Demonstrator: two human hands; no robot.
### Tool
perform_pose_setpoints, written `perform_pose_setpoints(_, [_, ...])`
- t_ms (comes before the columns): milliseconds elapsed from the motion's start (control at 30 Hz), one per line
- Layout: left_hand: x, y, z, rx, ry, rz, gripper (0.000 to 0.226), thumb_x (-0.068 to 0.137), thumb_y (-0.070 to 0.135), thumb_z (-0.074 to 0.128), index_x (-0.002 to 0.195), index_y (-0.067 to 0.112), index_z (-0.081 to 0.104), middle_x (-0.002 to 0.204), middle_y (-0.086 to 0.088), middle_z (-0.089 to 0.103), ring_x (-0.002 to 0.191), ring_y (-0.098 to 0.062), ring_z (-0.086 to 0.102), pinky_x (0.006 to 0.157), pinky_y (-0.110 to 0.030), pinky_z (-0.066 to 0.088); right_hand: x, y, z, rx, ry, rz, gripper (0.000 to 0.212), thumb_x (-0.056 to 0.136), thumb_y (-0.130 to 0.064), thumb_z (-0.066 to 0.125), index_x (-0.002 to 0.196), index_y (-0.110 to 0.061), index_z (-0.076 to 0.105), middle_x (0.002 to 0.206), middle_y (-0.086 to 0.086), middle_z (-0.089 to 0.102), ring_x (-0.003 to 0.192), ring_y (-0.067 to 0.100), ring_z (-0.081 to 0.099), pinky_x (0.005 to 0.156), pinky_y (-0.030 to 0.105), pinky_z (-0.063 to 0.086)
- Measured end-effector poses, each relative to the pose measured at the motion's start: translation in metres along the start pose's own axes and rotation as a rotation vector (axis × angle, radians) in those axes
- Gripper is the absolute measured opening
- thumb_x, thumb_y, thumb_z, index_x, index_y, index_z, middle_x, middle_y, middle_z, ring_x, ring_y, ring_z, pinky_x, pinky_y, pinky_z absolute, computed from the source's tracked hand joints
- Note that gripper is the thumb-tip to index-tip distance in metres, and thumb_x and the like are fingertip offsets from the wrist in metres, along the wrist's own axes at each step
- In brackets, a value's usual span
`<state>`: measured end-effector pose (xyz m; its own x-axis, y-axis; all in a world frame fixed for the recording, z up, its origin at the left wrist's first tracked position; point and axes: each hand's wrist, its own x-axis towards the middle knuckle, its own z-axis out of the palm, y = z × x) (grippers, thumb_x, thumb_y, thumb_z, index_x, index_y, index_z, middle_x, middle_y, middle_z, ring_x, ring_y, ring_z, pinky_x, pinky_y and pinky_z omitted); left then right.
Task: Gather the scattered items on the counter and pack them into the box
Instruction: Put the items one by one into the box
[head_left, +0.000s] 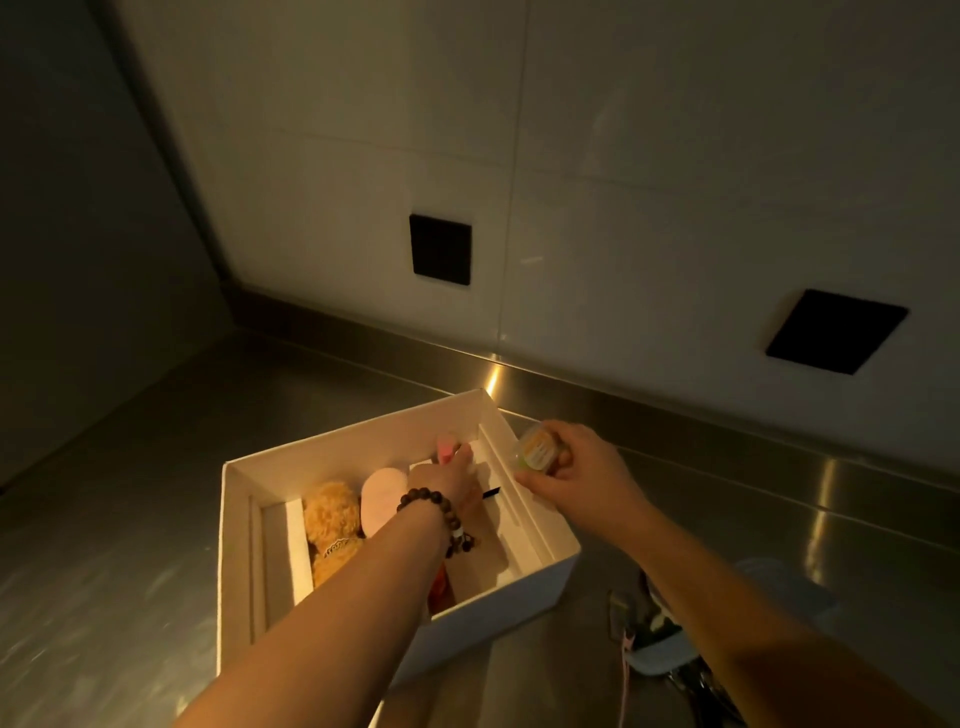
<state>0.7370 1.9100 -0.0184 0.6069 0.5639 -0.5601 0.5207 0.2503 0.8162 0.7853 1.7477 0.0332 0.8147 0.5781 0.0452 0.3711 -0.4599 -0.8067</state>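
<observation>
Now left hand (451, 480) inside box (363, 441), right hand (576, 467) gripping small jar (537, 451)

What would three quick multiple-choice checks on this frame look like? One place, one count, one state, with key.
1. Where is the plush toy?
A. on the counter, left of the box
B. inside the white box
C. in the right hand

2. How many black squares are on the wall?
A. one
B. two
C. four

3. What is the right hand doing?
A. gripping a small round container over the box's right rim
B. resting flat on the counter
C. hanging empty

Key: 1 B, it lies against the box's left inner wall; 2 B, a second square shows further right; 3 A, fingers curl round the container.
</observation>
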Motion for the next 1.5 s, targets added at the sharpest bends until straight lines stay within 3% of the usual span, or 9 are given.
perform_pose_setpoints(167, [-0.002, 0.000, -0.008, -0.038, 0.036, -0.067, 0.030, 0.086, 0.046, 0.054, 0.081, 0.016, 0.052, 0.079, -0.006, 0.059, 0.072, -0.020, 0.057, 0.056, -0.031, 0.044, 0.002, 0.005, 0.001, 0.019, -0.011, 0.020, 0.050, 0.077, -0.025, 0.076, 0.121, -0.025, 0.054, 0.106, -0.010, 0.050, 0.099, 0.009, 0.058, 0.083, 0.025, 0.052])
perform_pose_setpoints(300, [-0.001, 0.003, -0.023, -0.057, 0.030, -0.059, 0.031, 0.081, 0.043, 0.061, 0.089, 0.013, 0.062, 0.089, -0.012, 0.067, 0.084, -0.029, 0.065, 0.083, -0.046, 0.053, 0.002, 0.002, 0.001, 0.049, -0.029, 0.005, 0.059, 0.076, -0.020, 0.077, 0.128, -0.024, 0.050, 0.098, -0.021, 0.046, 0.096, 0.005, 0.057, 0.077, 0.016, 0.046])
perform_pose_setpoints(433, [-0.008, 0.001, -0.028, 0.023, -0.085, -0.128, 0.025, 0.083, 0.029, 0.066, 0.089, 0.004, 0.066, 0.081, -0.014, 0.071, 0.075, -0.026, 0.069, 0.071, -0.042, 0.059, 0.003, -0.003, 0.005, 0.079, -0.030, 0.000, 0.065, 0.075, -0.021, 0.078, 0.132, -0.023, 0.048, 0.107, -0.014, 0.053, 0.097, 0.003, 0.058, 0.079, 0.017, 0.049])
perform_pose_setpoints(633, [-0.026, -0.002, -0.020, 0.309, -0.220, -0.007, 0.023, 0.092, 0.024, 0.048, 0.099, 0.008, 0.063, 0.098, -0.014, 0.062, 0.094, -0.026, 0.058, 0.098, -0.042, 0.046, -0.002, -0.009, 0.012, -0.011, -0.052, -0.043, 0.065, 0.076, -0.023, 0.077, 0.134, -0.024, 0.047, 0.118, -0.010, 0.055, 0.096, -0.004, 0.052, 0.065, 0.005, 0.042])
perform_pose_setpoints(833, [-0.023, -0.004, -0.035, 0.402, -0.270, 0.122, 0.018, 0.091, 0.025, 0.049, 0.104, 0.022, 0.062, 0.104, -0.007, 0.061, 0.092, -0.018, 0.057, 0.090, -0.036, 0.049, -0.002, -0.015, 0.009, -0.197, -0.076, -0.101, 0.072, 0.078, -0.020, 0.076, 0.140, -0.025, 0.040, 0.130, -0.005, 0.048, 0.113, 0.005, 0.046, 0.081, 0.011, 0.037])
perform_pose_setpoints(967, [-0.019, 0.001, -0.067, 0.733, -0.128, 0.415, 0.023, 0.090, 0.023, 0.052, 0.108, 0.021, 0.066, 0.112, 0.001, 0.063, 0.095, -0.014, 0.058, 0.081, -0.020, 0.045, 0.003, -0.024, 0.026, -0.383, -0.151, -0.216, 0.073, 0.079, -0.024, 0.073, 0.142, -0.026, 0.035, 0.138, -0.008, 0.035, 0.122, 0.012, 0.043, 0.092, 0.021, 0.040])
perform_pose_setpoints(1133, [-0.019, -0.005, -0.113, 0.867, 0.157, 0.616, 0.036, 0.091, 0.021, 0.051, 0.127, 0.018, 0.053, 0.127, -0.001, 0.058, 0.116, -0.018, 0.053, 0.096, -0.027, 0.040, 0.012, -0.024, 0.071, -0.556, -0.342, -0.227, 0.068, 0.078, -0.026, 0.073, 0.133, -0.037, 0.036, 0.129, -0.009, 0.047, 0.110, 0.013, 0.051, 0.085, 0.028, 0.051])
perform_pose_setpoints(1300, [-0.009, -0.024, -0.129, 0.942, 0.123, 0.565, 0.031, 0.094, 0.025, 0.042, 0.121, 0.018, 0.055, 0.113, -0.007, 0.064, 0.103, -0.022, 0.060, 0.085, -0.028, 0.045, 0.027, -0.023, 0.104, -0.604, -0.358, -0.286, 0.037, 0.088, -0.027, 0.063, 0.121, -0.038, 0.050, 0.122, -0.010, 0.055, 0.100, 0.011, 0.058, 0.087, 0.031, 0.051])
perform_pose_setpoints(1500, [0.005, -0.029, -0.130, 0.925, 0.147, 0.544, 0.026, 0.094, 0.024, 0.044, 0.116, 0.019, 0.057, 0.107, -0.004, 0.065, 0.095, -0.020, 0.061, 0.078, -0.025, 0.048, 0.055, -0.030, 0.122, -0.893, -0.369, -0.270, 0.030, 0.094, -0.011, 0.044, 0.122, -0.008, 0.055, 0.124, 0.017, 0.054, 0.108, 0.036, 0.055, 0.084, 0.045, 0.048])
